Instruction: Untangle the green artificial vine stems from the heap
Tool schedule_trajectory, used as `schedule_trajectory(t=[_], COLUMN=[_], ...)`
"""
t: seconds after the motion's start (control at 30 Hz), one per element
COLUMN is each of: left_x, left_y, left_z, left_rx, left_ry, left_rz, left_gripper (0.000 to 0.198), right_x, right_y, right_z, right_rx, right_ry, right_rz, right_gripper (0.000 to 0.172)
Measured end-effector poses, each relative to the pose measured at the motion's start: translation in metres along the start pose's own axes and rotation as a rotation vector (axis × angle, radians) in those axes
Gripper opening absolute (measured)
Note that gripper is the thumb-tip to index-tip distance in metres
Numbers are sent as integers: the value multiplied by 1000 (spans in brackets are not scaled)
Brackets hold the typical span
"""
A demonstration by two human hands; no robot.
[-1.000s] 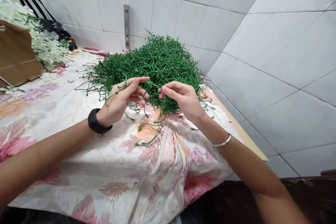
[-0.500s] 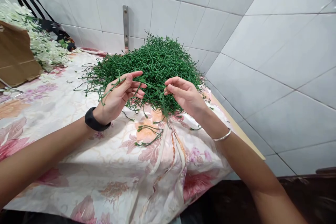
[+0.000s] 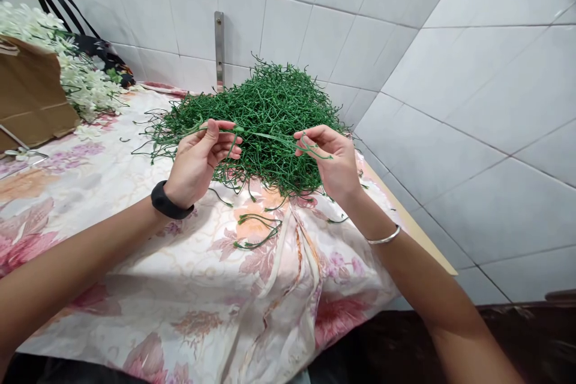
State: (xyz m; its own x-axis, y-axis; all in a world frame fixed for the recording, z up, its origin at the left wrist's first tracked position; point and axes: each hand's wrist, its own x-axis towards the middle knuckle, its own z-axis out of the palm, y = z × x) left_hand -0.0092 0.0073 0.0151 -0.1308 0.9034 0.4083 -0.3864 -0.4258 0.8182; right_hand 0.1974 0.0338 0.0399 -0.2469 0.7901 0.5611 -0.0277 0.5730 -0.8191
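Between my two hands a thin green artificial stem (image 3: 274, 137) is stretched almost level, in front of a big heap of green stems (image 3: 283, 99). My left hand (image 3: 202, 153), with a black band at the wrist, pinches one end of it between thumb and index finger; the other fingers are loosely curled. On the other side, my right hand (image 3: 330, 156) pinches the far part with thumb and fingertips, and forked green tips stick out past the thumb. A few loose stems (image 3: 258, 231) lie on the floral cloth (image 3: 193, 288) below my hands.
At the left stand white artificial flowers (image 3: 90, 81) behind a brown cardboard box (image 3: 33, 96), with a dark bag (image 3: 101, 54) beyond. A metal bracket (image 3: 219, 48) is fixed to the tiled wall (image 3: 288, 18). Another tiled wall closes off the right side.
My right hand has moved slightly right and now pinches the stem, with its forked tips showing past the thumb. The stem is drawn straighter. My left thumb has closed more onto it.
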Motion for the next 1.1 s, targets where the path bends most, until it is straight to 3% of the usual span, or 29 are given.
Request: schedule_trajectory(t=[0.1, 0.23, 0.4, 0.6, 0.7, 0.8, 0.97, 1.1], left_x=[0, 2, 8, 8, 4, 0, -4, 0], left_y=[0, 2, 8, 9, 10, 13, 14, 12], left_z=[1, -2, -9, -9, -6, -1, 2, 1], left_rx=[15, 39, 18, 38, 63, 113, 106, 61], left_ry=[34, 121, 175, 152, 148, 141, 91, 85], left_rz=[16, 54, 151, 196, 228, 262, 326, 332], left_gripper=[23, 23, 22, 20, 18, 16, 17, 21], right_x=[-3, -6, -4, -3, -5, -8, -10, -9], right_y=[-2, -3, -1, -1, -4, -7, -9, -9], right_z=[2, 4, 0, -1, 2, 4, 5, 4], right_rx=[-125, -320, -343, -558, -442, -231, -268, -382], right_ry=[36, -24, -65, -143, -168, -275, -445, -410], right_rz=[-84, -127, -112, -232, -175, -39, -84, -197], right_gripper=[5, 7, 13, 14, 27, 45, 20, 17])
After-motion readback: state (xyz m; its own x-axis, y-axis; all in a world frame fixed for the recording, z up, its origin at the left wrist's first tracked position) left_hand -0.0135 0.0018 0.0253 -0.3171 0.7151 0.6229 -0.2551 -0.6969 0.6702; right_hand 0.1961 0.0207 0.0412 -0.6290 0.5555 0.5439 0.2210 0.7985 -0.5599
